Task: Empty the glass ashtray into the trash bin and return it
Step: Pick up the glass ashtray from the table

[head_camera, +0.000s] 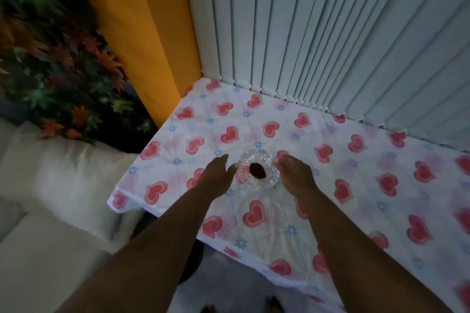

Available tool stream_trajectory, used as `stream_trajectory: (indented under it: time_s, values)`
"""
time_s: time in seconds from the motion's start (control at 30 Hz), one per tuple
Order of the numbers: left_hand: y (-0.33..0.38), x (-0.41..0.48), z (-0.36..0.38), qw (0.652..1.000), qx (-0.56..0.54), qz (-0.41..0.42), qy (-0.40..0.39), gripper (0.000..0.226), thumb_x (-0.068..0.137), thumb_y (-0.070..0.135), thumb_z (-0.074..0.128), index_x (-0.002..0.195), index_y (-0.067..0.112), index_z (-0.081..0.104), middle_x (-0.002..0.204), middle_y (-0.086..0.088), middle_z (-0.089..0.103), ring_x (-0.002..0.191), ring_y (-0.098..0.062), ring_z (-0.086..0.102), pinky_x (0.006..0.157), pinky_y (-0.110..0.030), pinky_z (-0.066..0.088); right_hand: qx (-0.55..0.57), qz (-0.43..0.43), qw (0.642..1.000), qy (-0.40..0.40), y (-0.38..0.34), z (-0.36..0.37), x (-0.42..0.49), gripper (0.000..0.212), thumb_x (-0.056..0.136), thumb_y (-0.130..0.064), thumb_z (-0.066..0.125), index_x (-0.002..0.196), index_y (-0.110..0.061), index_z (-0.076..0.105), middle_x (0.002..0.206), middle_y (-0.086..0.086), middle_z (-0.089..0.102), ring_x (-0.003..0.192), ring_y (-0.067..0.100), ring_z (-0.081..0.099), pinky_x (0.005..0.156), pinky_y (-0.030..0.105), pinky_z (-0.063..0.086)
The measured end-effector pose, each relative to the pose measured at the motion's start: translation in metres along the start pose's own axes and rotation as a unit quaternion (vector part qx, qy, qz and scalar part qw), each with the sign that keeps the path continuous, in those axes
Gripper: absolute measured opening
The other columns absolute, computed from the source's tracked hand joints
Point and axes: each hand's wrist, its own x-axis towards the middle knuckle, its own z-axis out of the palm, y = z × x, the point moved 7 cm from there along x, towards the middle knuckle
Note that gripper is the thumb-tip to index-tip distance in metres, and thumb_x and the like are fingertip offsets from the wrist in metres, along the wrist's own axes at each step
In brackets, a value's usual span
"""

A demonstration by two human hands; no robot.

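Glass ashtray (257, 169) sat on the surface (356, 185); left hand (218, 177) and right hand (295, 175) flanked it, fingers spread.

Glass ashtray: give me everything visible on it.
The round clear glass ashtray has a scalloped, lobed rim and a dark lump in its central well. It sits upright on the white tablecloth with red hearts, near the table's left front corner. The left hand and right hand flank it, open, fingers at its rim; whether they touch it cannot be told.
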Motion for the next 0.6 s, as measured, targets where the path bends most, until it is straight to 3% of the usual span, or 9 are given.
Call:
stream_trajectory:
  time_s: [0.1, 0.2, 0.33, 0.47, 0.6]
  values:
    - [-0.011, 0.023, 0.022, 0.999, -0.008, -0.035, -0.001, 0.061, 0.107, 0.044, 0.039, 0.156, 0.007, 0.037, 0.161, -0.017, 0.044, 0.148, -0.033, 0.043, 0.122, -0.042, 0.032, -0.01, 0.045, 0.999, -0.021, 0.022, 0.02, 0.018, 0.048, 0.101, -0.042, 0.039, 0.128, -0.007, 0.058, 0.129, 0.019, 0.063, 0.119, 0.036, 0.057, 0.097, 0.034, 0.042]
    - [-0.007, 0.04, 0.037, 0.998, -0.039, -0.048, -0.006, 0.054, 0.106, 0.037, 0.043, 0.15, 0.006, 0.046, 0.147, -0.022, 0.058, 0.134, -0.041, 0.056, 0.112, -0.046, 0.047, -0.035, 0.041, 0.998, -0.021, 0.029, 0.031, 0.032, 0.043, 0.101, -0.039, 0.039, 0.116, -0.006, 0.063, 0.115, 0.022, 0.067, 0.108, 0.039, 0.061, 0.089, 0.034, 0.045]
    - [-0.004, 0.053, 0.047, 0.995, -0.08, -0.066, 0.009, 0.031, 0.103, 0.021, 0.048, 0.127, 0.004, 0.061, 0.12, -0.021, 0.067, 0.098, -0.044, 0.073, 0.083, -0.054, 0.063, -0.031, 0.047, 0.998, -0.014, 0.033, 0.039, 0.042, 0.033, 0.1, -0.028, 0.043, 0.11, -0.007, 0.065, 0.109, 0.021, 0.068, 0.103, 0.038, 0.062, 0.077, 0.029, 0.039]
    - [-0.009, 0.054, 0.053, 0.993, -0.086, -0.082, 0.024, 0.031, 0.095, 0.002, 0.054, 0.125, 0.004, 0.063, 0.122, -0.021, 0.066, 0.1, -0.043, 0.072, 0.078, -0.053, 0.065, -0.022, 0.056, 0.998, -0.005, 0.034, 0.041, 0.042, 0.03, 0.099, -0.026, 0.045, 0.111, -0.006, 0.065, 0.109, 0.021, 0.068, 0.102, 0.038, 0.062, 0.075, 0.027, 0.037]
    - [-0.017, 0.049, 0.044, 0.993, -0.08, -0.078, 0.036, 0.039, 0.09, -0.001, 0.057, 0.128, 0.008, 0.061, 0.121, -0.02, 0.067, 0.103, -0.042, 0.072, 0.08, -0.052, 0.065, 0.012, 0.051, 0.999, -0.015, 0.026, 0.042, 0.035, 0.028, 0.097, -0.022, 0.05, 0.119, -0.008, 0.062, 0.116, 0.017, 0.067, 0.105, 0.033, 0.062, 0.078, 0.026, 0.04]
